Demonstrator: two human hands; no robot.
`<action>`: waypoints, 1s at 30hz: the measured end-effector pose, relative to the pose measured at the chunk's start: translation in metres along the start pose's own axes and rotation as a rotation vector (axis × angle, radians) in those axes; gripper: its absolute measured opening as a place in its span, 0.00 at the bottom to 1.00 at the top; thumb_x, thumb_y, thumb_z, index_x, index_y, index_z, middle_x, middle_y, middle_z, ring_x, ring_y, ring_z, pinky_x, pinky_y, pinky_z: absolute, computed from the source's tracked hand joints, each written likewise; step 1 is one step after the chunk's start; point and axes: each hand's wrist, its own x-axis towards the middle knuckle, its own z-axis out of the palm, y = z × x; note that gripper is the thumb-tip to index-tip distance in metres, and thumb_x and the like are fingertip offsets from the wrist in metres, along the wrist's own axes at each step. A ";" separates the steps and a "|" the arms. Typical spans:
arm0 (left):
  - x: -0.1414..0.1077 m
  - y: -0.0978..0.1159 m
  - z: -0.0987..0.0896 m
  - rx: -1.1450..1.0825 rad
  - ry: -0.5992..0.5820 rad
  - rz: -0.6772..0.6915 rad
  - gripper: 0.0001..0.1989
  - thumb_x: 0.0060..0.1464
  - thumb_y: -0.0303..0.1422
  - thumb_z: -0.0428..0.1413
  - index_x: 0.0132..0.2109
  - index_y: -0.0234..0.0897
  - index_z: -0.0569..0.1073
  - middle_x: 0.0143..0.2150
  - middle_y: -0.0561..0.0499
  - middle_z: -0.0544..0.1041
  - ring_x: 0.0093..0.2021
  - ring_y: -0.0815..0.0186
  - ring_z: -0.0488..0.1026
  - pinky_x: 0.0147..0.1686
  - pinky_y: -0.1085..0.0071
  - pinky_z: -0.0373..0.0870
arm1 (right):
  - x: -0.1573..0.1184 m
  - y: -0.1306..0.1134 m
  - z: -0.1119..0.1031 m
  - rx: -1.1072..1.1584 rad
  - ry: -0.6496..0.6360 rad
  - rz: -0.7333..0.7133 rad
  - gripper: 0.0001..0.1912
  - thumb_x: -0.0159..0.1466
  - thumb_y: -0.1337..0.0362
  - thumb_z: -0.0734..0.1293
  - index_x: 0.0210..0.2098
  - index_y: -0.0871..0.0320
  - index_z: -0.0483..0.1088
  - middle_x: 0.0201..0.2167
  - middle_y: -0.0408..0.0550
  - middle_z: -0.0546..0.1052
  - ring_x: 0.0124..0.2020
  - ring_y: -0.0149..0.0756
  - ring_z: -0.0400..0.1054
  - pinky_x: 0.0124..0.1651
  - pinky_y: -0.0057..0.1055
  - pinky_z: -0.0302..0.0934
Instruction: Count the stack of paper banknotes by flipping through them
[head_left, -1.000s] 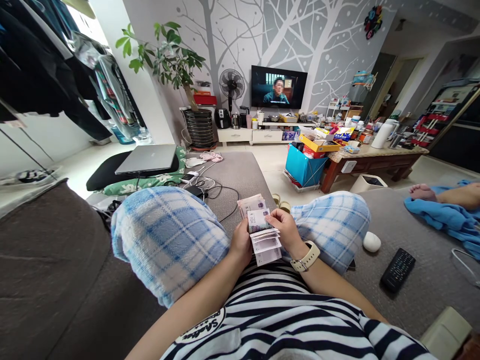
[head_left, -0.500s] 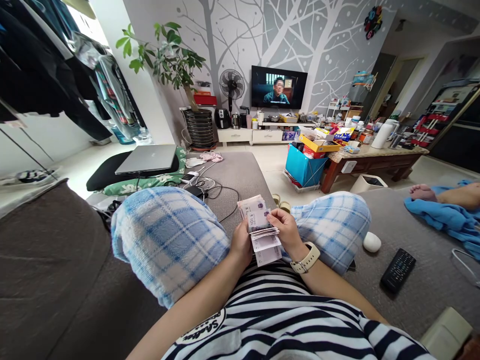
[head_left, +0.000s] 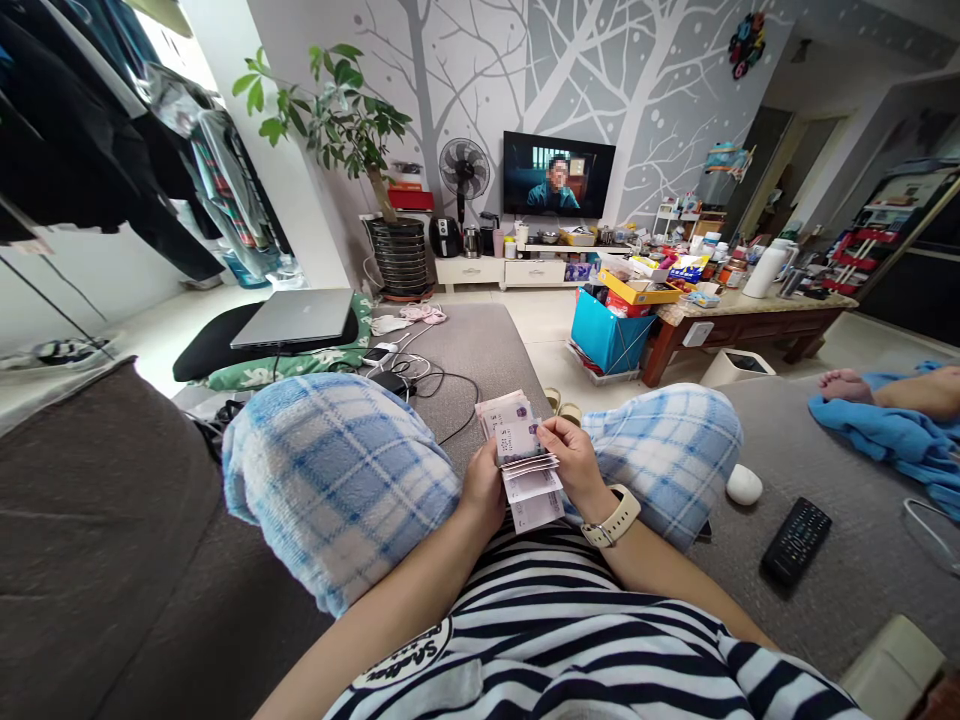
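Observation:
Between my knees, above my lap, both hands hold a stack of banknotes. The notes look pale purple-pink, marked with a 5. My left hand is closed around the stack's left side. On the right, my right hand pinches the upper notes by their right edge, thumb on top. Several notes are bent over in the middle, and their lower ends fan down toward my striped shirt. A cream watch is on my right wrist. My left fingertips are hidden behind the notes.
Right of my knee lie a white mouse and a black remote on the grey sofa. A person's foot rests on blue cloth farther right. Ahead-left are a laptop and tangled cables. A cluttered table stands beyond.
Almost nothing differs. The notes and my right fingers have shifted very slightly; the picture on the television has changed a little.

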 end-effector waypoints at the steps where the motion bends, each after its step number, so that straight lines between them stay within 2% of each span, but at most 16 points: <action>1: 0.000 0.000 0.000 -0.011 -0.001 -0.010 0.09 0.49 0.30 0.59 0.37 0.29 0.79 0.32 0.44 0.81 0.29 0.62 0.76 0.35 0.67 0.73 | 0.000 0.000 0.000 0.007 -0.002 0.002 0.17 0.58 0.49 0.69 0.26 0.57 0.69 0.23 0.41 0.68 0.26 0.31 0.58 0.30 0.29 0.54; 13: 0.002 0.000 -0.001 -0.003 0.006 -0.037 0.11 0.47 0.32 0.60 0.37 0.30 0.79 0.33 0.44 0.82 0.32 0.60 0.78 0.39 0.65 0.74 | 0.000 -0.002 0.000 0.030 -0.001 0.009 0.17 0.57 0.50 0.70 0.26 0.57 0.69 0.23 0.41 0.68 0.26 0.32 0.59 0.30 0.30 0.55; 19: 0.000 0.001 0.002 0.008 -0.030 -0.032 0.13 0.47 0.33 0.60 0.39 0.29 0.79 0.36 0.42 0.82 0.33 0.59 0.79 0.39 0.64 0.75 | -0.001 -0.002 -0.001 0.018 -0.006 -0.011 0.17 0.58 0.49 0.70 0.26 0.57 0.70 0.23 0.41 0.69 0.26 0.32 0.59 0.30 0.30 0.55; 26: -0.002 0.006 0.007 -0.069 0.082 -0.091 0.11 0.55 0.32 0.55 0.40 0.29 0.78 0.33 0.43 0.82 0.31 0.60 0.79 0.36 0.65 0.76 | -0.001 0.003 -0.002 0.022 -0.057 -0.003 0.18 0.64 0.48 0.66 0.27 0.57 0.70 0.19 0.42 0.71 0.22 0.32 0.61 0.29 0.30 0.55; 30: -0.001 0.006 0.006 -0.067 0.092 -0.077 0.10 0.53 0.30 0.56 0.40 0.29 0.77 0.33 0.43 0.82 0.31 0.61 0.79 0.36 0.66 0.76 | 0.001 0.005 -0.001 -0.004 0.014 0.030 0.16 0.56 0.51 0.73 0.25 0.56 0.68 0.19 0.40 0.69 0.22 0.31 0.60 0.29 0.30 0.55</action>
